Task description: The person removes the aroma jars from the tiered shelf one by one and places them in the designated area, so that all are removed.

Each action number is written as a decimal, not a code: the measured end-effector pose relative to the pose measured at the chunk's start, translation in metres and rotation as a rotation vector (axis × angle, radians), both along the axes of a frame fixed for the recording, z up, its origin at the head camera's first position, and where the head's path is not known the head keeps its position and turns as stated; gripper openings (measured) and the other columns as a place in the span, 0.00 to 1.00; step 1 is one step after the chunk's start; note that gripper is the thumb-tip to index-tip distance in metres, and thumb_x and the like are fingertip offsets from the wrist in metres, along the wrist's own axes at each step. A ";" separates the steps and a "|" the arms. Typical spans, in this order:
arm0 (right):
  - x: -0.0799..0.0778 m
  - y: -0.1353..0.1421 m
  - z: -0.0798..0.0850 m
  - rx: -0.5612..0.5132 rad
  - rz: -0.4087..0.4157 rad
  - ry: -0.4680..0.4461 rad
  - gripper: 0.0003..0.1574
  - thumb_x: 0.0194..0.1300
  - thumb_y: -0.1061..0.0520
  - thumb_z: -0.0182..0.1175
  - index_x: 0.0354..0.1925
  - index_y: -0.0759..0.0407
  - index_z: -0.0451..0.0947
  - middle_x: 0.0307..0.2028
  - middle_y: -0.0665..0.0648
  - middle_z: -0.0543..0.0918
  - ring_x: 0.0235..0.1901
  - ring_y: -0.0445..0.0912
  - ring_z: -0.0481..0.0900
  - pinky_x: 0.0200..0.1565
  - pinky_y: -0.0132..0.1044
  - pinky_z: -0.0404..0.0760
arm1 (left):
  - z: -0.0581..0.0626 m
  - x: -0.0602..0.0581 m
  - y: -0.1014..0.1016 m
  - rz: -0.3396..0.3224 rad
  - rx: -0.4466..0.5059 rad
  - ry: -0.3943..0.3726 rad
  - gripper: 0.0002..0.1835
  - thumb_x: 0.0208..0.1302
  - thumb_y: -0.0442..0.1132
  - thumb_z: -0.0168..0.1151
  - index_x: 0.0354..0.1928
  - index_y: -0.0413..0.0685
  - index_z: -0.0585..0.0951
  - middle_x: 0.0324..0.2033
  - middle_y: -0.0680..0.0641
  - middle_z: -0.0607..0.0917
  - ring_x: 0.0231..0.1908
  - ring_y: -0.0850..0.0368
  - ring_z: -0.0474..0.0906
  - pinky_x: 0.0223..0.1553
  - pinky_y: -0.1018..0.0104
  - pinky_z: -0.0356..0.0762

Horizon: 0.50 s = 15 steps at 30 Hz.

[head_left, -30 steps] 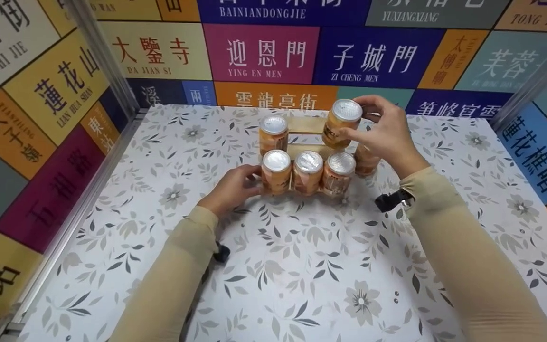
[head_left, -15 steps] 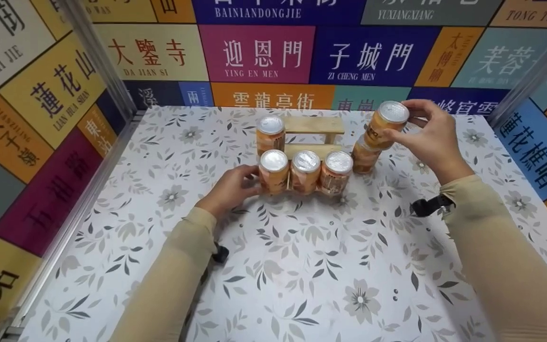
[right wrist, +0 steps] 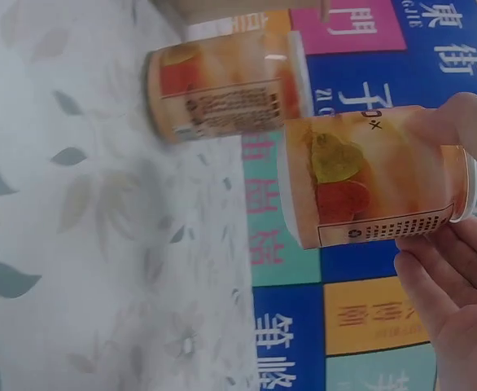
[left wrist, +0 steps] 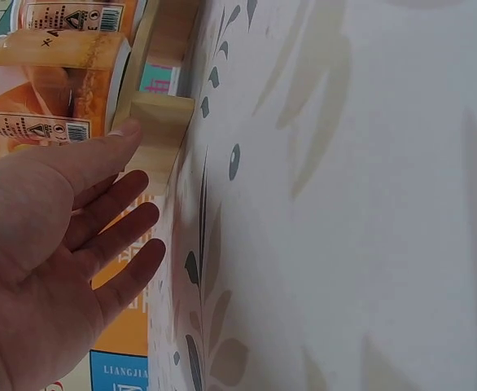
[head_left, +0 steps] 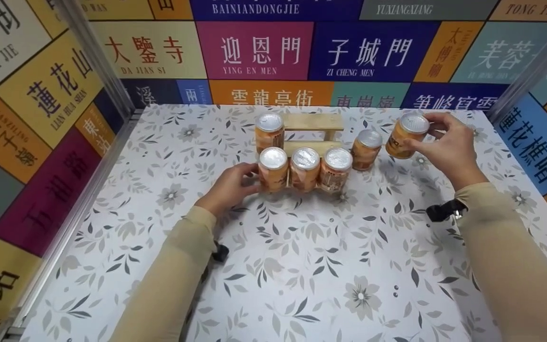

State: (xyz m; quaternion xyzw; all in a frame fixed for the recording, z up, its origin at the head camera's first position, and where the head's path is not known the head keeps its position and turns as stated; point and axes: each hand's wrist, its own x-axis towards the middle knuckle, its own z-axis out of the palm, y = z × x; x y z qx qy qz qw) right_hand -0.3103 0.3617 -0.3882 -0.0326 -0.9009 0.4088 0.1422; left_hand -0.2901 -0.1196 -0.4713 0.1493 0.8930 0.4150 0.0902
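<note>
My right hand (head_left: 449, 147) pinches an orange fruit can (right wrist: 369, 179) between thumb and fingers. In the right wrist view the can's base shows above the table. Another can (head_left: 366, 151) stands upright on the table just left of it. A wooden stepped rack (head_left: 314, 122) bears three cans on its front step, among them the left front can (head_left: 273, 171), and one can (head_left: 269, 133) higher at the back left. My left hand (left wrist: 51, 236) is at the rack's left end, thumb tip right at the wood and the other fingers loosely extended.
A white table (head_left: 278, 266) with a leaf and flower print lies under everything. Colourful panels with lettering (head_left: 259, 50) rise behind it and at both sides. Straps with black devices (head_left: 446, 210) sit on the wrists.
My right hand has carried the can from the rack's upper right rightward and then lower, past the standing can. The rack's back right bar is now uncovered. My left hand stays put.
</note>
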 end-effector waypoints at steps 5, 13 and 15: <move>-0.005 0.005 -0.015 0.025 -0.012 -0.037 0.48 0.54 0.43 0.80 0.68 0.56 0.72 0.64 0.62 0.78 0.65 0.52 0.78 0.68 0.43 0.79 | 0.000 0.000 -0.001 -0.012 0.018 0.002 0.33 0.66 0.39 0.71 0.72 0.47 0.73 0.67 0.45 0.79 0.66 0.47 0.78 0.71 0.54 0.74; -0.012 0.008 -0.036 0.017 0.016 -0.042 0.47 0.56 0.48 0.79 0.67 0.61 0.72 0.63 0.64 0.78 0.63 0.54 0.78 0.67 0.47 0.79 | 0.001 0.000 -0.001 -0.019 0.001 0.006 0.32 0.67 0.37 0.70 0.72 0.47 0.73 0.66 0.46 0.79 0.66 0.48 0.77 0.72 0.55 0.73; -0.012 0.009 -0.040 0.026 0.021 -0.049 0.46 0.56 0.48 0.79 0.67 0.62 0.72 0.63 0.64 0.78 0.63 0.54 0.78 0.67 0.47 0.79 | 0.001 0.001 0.000 -0.013 0.006 -0.004 0.33 0.66 0.38 0.71 0.72 0.48 0.73 0.67 0.46 0.79 0.66 0.48 0.77 0.72 0.55 0.73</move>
